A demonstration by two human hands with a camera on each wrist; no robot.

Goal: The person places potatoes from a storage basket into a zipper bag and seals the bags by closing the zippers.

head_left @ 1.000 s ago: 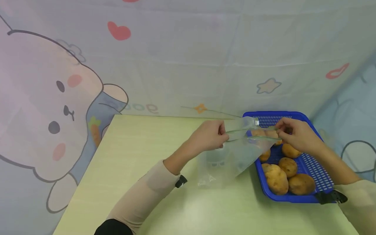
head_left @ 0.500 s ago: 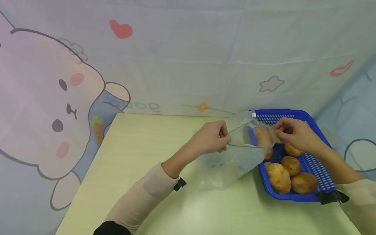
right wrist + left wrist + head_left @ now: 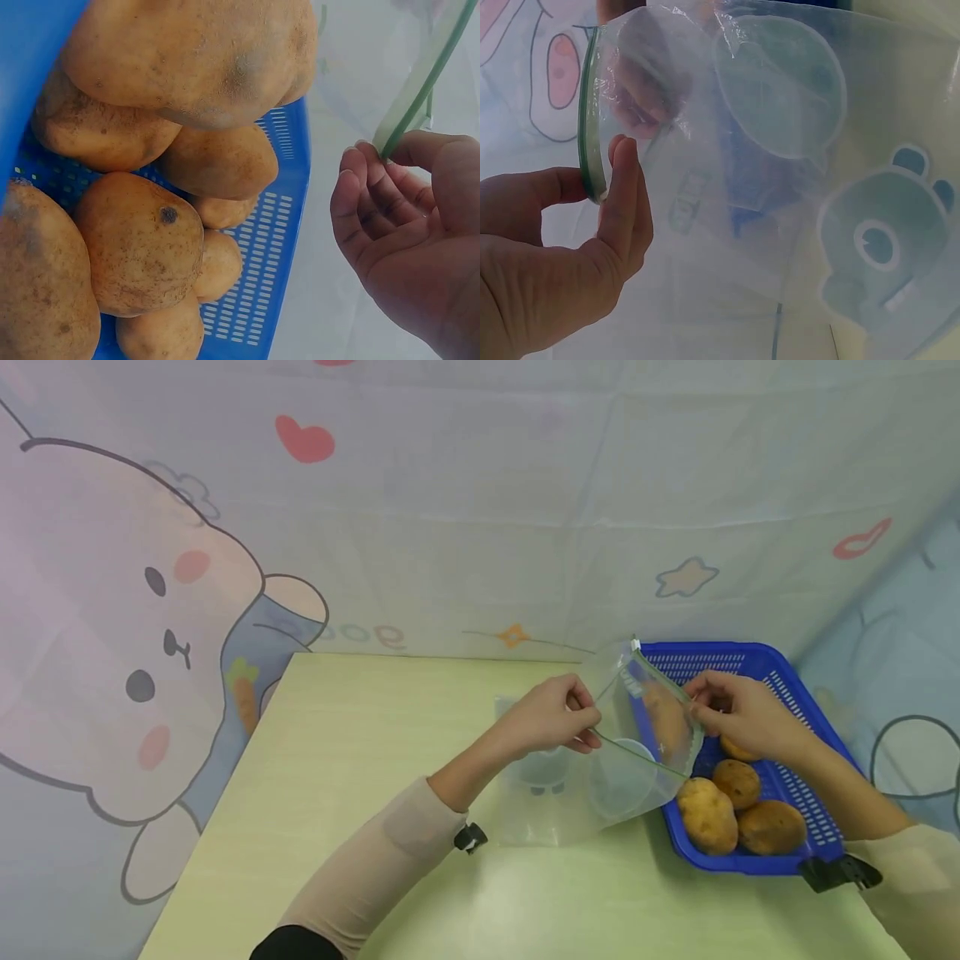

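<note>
A clear zip-lock bag [image 3: 543, 822] with printed pale blue-green animal faces hangs between both hands, its mouth spread wide. My left hand [image 3: 551, 718] pinches one side of the green-edged zip strip [image 3: 591, 112] between thumb and fingers. On the opposite side, my right hand [image 3: 738, 710] pinches the other strip [image 3: 420, 97], above the blue basket. Through the clear plastic, potatoes show behind the bag. A small white slider [image 3: 636, 645] sits at the far corner of the mouth. Beneath the right hand, several potatoes [image 3: 142, 244] lie in the basket.
The blue perforated plastic basket [image 3: 750, 863] stands at the right of the pale yellow-green table [image 3: 375, 735]. A printed cloth [image 3: 465, 485] with a cartoon bear hangs behind the table. A dark cable [image 3: 876, 752] loops at the far right.
The bag's mouth has gone from two nearly parallel strips to a wide gap. My left hand has shifted slightly right and the right hand slightly left, both keeping their pinch.
</note>
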